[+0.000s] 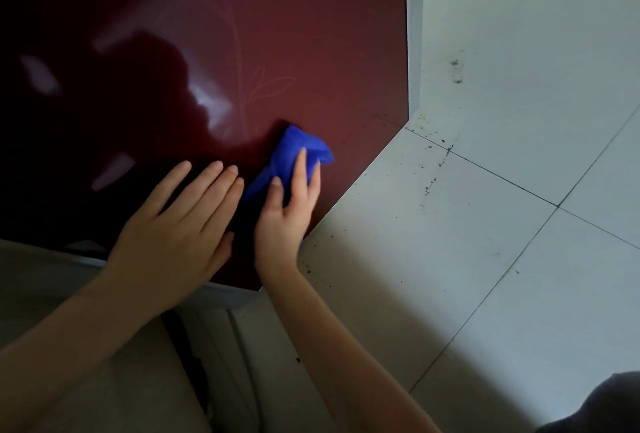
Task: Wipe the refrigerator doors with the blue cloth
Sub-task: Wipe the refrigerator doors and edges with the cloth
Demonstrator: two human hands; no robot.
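Refrigerator door (277, 34), dark red and glossy with a faint leaf pattern, fills most of the view; only 1 door panel shows, with its grey edge trim running down the right side and across the bottom. Pale floor tiles (485, 242) lie beyond it, flecked with dark specks near the door's lower corner. 2 hands are on the panel. The left hand (173, 235) lies flat and open, fingers spread, bracing near the door's bottom edge. The right hand (287, 204) presses 1 bunched blue cloth (294, 148) against the door close to its lower right corner, fingers laid over the fabric and pinning it rather than clenching.

To wipe well here, I judge the cloth should be flattened for wider contact, pressed evenly, and drawn in overlapping strokes right out to the trim and corner, where grime likely gathers.
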